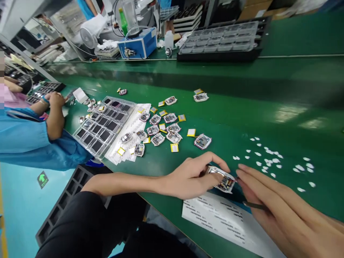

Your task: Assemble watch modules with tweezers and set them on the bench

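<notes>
My left hand (192,177) pinches a small square electronic module (224,180) with a metal frame, just above the green bench. My right hand (271,204) is closed around thin dark tweezers (255,205), with its fingertips at the module's right edge. Under both hands lies a white label sheet (215,215) with rows of small print. Several more modules (161,130) and yellow squares lie loose on the bench to the left.
A clear compartment tray (103,125) with dark parts sits left of the loose modules. Small white scraps (268,159) dot the bench at right. A co-worker's arm (53,114) in a blue sleeve rests at left. A dark tray stack (220,41) and blue device (138,44) stand behind.
</notes>
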The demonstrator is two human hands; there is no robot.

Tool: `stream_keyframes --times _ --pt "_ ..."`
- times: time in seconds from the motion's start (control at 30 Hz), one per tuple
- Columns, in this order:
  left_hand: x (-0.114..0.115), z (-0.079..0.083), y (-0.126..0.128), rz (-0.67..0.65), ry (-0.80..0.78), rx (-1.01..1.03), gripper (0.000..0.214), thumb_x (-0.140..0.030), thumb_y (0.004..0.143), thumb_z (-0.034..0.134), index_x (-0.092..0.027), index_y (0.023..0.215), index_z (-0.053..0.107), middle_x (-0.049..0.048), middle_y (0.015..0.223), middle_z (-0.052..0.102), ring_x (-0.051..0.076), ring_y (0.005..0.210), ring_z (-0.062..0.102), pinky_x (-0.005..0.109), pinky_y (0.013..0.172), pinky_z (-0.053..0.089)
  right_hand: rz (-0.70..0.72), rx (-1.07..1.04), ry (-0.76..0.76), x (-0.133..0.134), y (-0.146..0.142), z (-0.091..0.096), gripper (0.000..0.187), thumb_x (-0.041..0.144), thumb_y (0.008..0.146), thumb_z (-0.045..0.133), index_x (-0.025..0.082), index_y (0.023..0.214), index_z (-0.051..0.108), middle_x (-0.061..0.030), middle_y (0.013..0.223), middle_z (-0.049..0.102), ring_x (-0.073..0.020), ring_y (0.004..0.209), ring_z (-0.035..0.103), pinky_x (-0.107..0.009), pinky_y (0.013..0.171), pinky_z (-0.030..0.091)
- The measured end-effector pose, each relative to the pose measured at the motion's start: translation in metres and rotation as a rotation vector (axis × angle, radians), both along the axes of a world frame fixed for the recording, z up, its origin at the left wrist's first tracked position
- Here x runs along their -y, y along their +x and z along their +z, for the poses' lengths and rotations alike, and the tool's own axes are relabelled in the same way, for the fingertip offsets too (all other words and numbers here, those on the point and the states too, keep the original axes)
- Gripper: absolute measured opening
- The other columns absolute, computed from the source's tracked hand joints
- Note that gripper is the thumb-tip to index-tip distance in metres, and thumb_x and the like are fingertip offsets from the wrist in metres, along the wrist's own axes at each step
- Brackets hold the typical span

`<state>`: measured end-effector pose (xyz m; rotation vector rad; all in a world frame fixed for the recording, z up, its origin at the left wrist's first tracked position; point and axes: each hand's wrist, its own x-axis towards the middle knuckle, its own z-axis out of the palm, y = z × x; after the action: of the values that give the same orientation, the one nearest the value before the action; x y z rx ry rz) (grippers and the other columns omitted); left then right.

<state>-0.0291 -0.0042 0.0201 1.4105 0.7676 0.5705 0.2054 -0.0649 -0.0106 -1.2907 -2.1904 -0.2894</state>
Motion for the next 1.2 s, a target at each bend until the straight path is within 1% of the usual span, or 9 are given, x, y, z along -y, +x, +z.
stream_keyframes --times 0.1,0.23,0.47,0.73,0.87,0.97,1.03,1.1,1.2 --pt "0.000 0.000 0.000 -0.011 -0.004 -0.011 0.015 -0.030 0.101 0.056 -0.020 0.110 0.052 -0.0115 0.057 0.045 0.007 0.049 0.041 0.022 0.050 0.031 0.087 0.116 0.071 0.003 -0.007 0.012 0.062 0.018 0.109 0.049 0.025 0.169 0.032 -0.0029 0.127 0.078 -0.0104 0.084 0.079 -0.023 0.058 0.057" --pt "0.001 -0.001 0.000 -0.013 -0.005 -0.060 0.016 -0.031 0.101 0.055 -0.020 0.111 0.049 -0.0125 0.056 0.043 0.007 0.048 0.038 0.023 0.050 0.030 0.131 0.112 0.065 0.003 -0.003 0.015 0.064 0.013 0.107 0.055 0.020 0.167 0.034 -0.0049 0.126 0.078 -0.0138 0.098 0.079 -0.024 0.085 0.063" --pt "0.007 -0.002 0.003 -0.032 0.083 -0.135 0.020 -0.030 0.101 0.053 -0.021 0.115 0.043 -0.0141 0.054 0.043 0.008 0.043 0.037 0.024 0.047 0.026 0.149 0.076 0.132 0.003 -0.019 0.019 0.065 0.013 0.107 0.053 0.019 0.168 0.031 -0.0057 0.124 0.077 -0.0158 0.087 0.081 -0.024 0.076 0.065" --pt "0.013 -0.012 0.005 0.019 0.231 -0.131 0.020 -0.035 0.098 0.054 -0.023 0.107 0.041 -0.0122 0.060 0.047 0.007 0.047 0.044 0.024 0.049 0.028 0.090 0.133 0.165 0.006 -0.033 0.016 0.057 0.016 0.108 0.052 0.003 0.162 0.038 -0.0150 0.124 0.077 -0.0169 0.088 0.080 -0.024 0.073 0.061" --pt "0.013 -0.010 0.006 0.040 0.219 -0.146 0.019 -0.037 0.096 0.054 -0.025 0.099 0.040 -0.0127 0.058 0.045 0.007 0.046 0.044 0.022 0.048 0.030 0.065 -0.045 0.054 0.009 -0.032 0.011 0.057 0.012 0.106 0.053 0.017 0.162 0.044 -0.0042 0.113 0.082 -0.0128 0.076 0.078 -0.020 0.073 0.060" --pt "0.014 -0.008 0.006 0.021 0.238 -0.088 0.019 -0.036 0.095 0.053 -0.025 0.094 0.039 -0.0133 0.052 0.042 0.006 0.042 0.043 0.021 0.044 0.027 -0.005 -0.303 -0.119 0.007 -0.036 0.019 0.025 0.020 0.107 0.056 0.026 0.128 0.070 0.0089 0.073 0.077 -0.0046 0.041 0.056 -0.015 0.047 0.046" --pt "0.015 -0.008 0.005 0.009 0.270 -0.046 0.018 -0.034 0.096 0.054 -0.025 0.093 0.039 -0.0131 0.051 0.042 0.006 0.040 0.042 0.021 0.043 0.025 0.001 -0.426 -0.254 0.003 -0.040 0.027 0.018 0.030 0.110 0.054 0.027 0.107 0.071 0.0116 0.059 0.066 -0.0039 0.033 0.043 -0.017 0.035 0.035" --pt "0.015 -0.011 0.005 -0.005 0.308 -0.027 0.017 -0.033 0.096 0.054 -0.025 0.093 0.040 -0.0121 0.053 0.046 0.006 0.041 0.044 0.020 0.042 0.025 0.043 -0.504 -0.357 0.001 -0.042 0.028 0.021 0.036 0.110 0.053 0.027 0.102 0.071 0.0112 0.060 0.067 -0.0052 0.035 0.048 -0.018 0.034 0.034" --pt "0.014 -0.018 0.003 -0.025 0.398 -0.036 0.015 -0.034 0.098 0.054 -0.023 0.099 0.043 -0.0097 0.058 0.053 0.006 0.044 0.049 0.019 0.043 0.029 -0.002 -0.508 -0.469 0.010 -0.034 0.013 0.027 0.046 0.107 0.054 0.029 0.107 0.075 0.0059 0.073 0.074 -0.0111 0.054 0.065 -0.021 0.046 0.048"
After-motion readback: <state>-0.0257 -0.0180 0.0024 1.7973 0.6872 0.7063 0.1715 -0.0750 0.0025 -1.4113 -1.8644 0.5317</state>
